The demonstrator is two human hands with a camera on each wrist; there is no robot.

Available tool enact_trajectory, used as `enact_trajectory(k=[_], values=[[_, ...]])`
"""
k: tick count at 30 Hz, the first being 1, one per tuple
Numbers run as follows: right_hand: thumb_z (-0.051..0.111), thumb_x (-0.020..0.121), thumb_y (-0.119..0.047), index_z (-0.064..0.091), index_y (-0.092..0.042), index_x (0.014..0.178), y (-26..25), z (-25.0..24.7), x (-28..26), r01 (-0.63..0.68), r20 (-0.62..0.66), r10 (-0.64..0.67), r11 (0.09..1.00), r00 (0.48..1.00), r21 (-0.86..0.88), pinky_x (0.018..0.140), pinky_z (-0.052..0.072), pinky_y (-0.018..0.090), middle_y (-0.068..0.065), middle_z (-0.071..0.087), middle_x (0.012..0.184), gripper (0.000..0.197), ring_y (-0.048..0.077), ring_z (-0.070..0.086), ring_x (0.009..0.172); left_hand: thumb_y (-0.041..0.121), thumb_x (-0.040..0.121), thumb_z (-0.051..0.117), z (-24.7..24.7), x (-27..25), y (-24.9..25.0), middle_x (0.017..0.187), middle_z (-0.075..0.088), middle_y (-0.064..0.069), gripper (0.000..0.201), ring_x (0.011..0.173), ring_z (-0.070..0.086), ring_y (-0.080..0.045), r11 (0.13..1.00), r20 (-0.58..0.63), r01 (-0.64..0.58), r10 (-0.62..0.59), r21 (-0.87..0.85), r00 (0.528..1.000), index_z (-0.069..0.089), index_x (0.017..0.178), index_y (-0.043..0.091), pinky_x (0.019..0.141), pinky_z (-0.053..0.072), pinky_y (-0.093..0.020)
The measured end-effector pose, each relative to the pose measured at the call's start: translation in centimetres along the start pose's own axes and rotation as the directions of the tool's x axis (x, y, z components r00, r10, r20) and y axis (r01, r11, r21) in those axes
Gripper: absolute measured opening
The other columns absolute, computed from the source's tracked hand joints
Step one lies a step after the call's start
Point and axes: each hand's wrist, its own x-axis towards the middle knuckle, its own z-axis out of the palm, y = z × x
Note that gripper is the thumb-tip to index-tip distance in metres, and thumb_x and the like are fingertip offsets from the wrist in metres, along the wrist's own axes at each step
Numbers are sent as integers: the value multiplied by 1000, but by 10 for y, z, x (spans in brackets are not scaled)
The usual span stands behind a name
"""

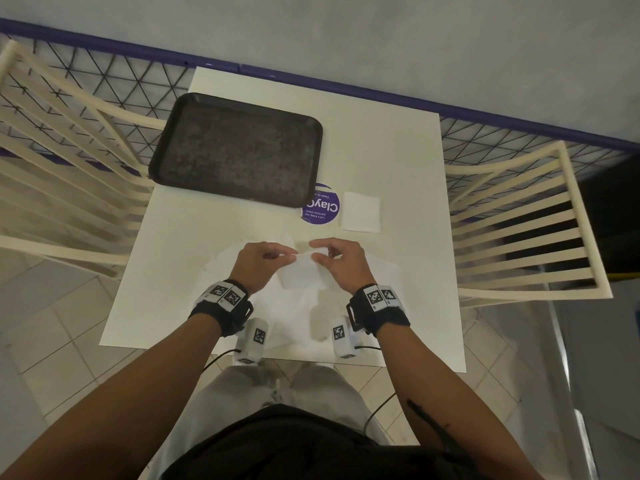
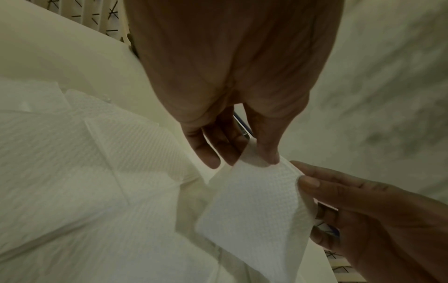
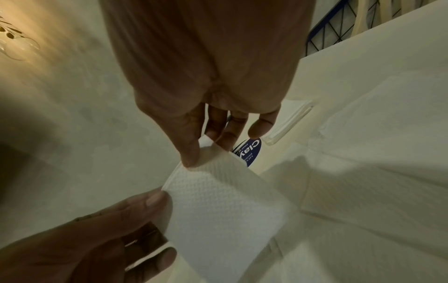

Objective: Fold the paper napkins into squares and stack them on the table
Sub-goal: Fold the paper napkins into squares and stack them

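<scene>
A small folded white napkin (image 1: 300, 273) is held just above the table between both hands. My left hand (image 1: 286, 257) pinches its upper left corner, thumb against fingers. My right hand (image 1: 317, 253) pinches the upper right corner. The left wrist view shows my left hand (image 2: 252, 159) gripping the napkin (image 2: 249, 206) at its top edge, with the right hand's thumb on the side edge. In the right wrist view my right hand (image 3: 206, 151) pinches the napkin (image 3: 223, 206) at the top. A folded square napkin (image 1: 360, 212) lies flat at the right of the table.
Several loose unfolded napkins (image 1: 294, 320) lie spread under and around my hands. A dark tray (image 1: 235, 148) sits at the far left of the white table (image 1: 398, 150), partly over a round purple sticker (image 1: 325, 211). Cream chairs (image 1: 519, 220) stand on both sides.
</scene>
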Motion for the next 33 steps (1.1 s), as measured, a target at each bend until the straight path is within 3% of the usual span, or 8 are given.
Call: enact_trajectory(k=[4,7,14,18,22,25,29,33], values=[[78,77,-58,74,-47,107,2,5,1,-4,-11,2,973,1000,-230,91,38,35,-8,55,111,32,13,49,103,36,86,80,1,2,-1,99,69,15,7,92,66,-11,1000,-42,-12,13,13,999,82,93,34,86,50,-26],[73,71,-73,75,-51,98,-2,9,2,7,-63,-33,928,998,-372,92,26,36,-13,46,115,36,14,36,112,38,84,83,4,4,-2,109,67,7,10,99,64,-11,999,-37,-4,5,32,999,82,93,34,88,47,-22],[74,82,-57,75,-45,86,-9,10,5,-3,-70,-20,950,997,-312,91,22,39,-18,57,112,13,11,42,110,36,90,77,-2,5,2,102,76,13,11,100,68,-7,1000,-37,6,-5,26,999,81,92,26,93,53,-30],[68,90,-50,73,-34,86,-5,-1,7,-94,-97,75,973,992,-211,89,25,41,-20,68,99,17,7,59,93,34,93,69,-6,6,-2,95,77,10,11,96,70,-15,1000,-78,31,-30,2,997,75,89,25,92,56,-36],[65,93,-42,71,-26,85,-6,-4,6,-134,-68,125,980,990,-146,87,24,38,-15,73,84,18,6,63,91,32,97,66,-3,5,-2,89,73,3,13,83,64,-17,999,-105,39,-36,32,994,72,93,21,79,50,-32],[63,95,-38,68,-26,88,-10,-1,6,-162,-84,154,982,984,-97,89,26,38,-14,73,85,15,7,65,94,28,100,63,3,4,2,95,72,5,12,88,64,-16,1000,-139,13,-9,29,990,69,97,19,79,47,-27],[56,92,-48,64,-32,90,-11,9,7,-240,-96,236,971,967,-23,103,37,47,-12,74,83,18,16,70,88,25,102,59,9,3,6,100,72,5,8,91,63,-17,999,-173,-37,41,25,984,66,98,21,77,43,-16],[58,74,-72,61,-45,84,-5,17,6,-277,-58,281,958,958,72,100,47,55,-11,75,80,29,23,71,89,23,103,57,11,4,7,99,72,0,7,89,62,-20,1000,-203,-25,25,6,979,63,98,22,79,45,-28]])
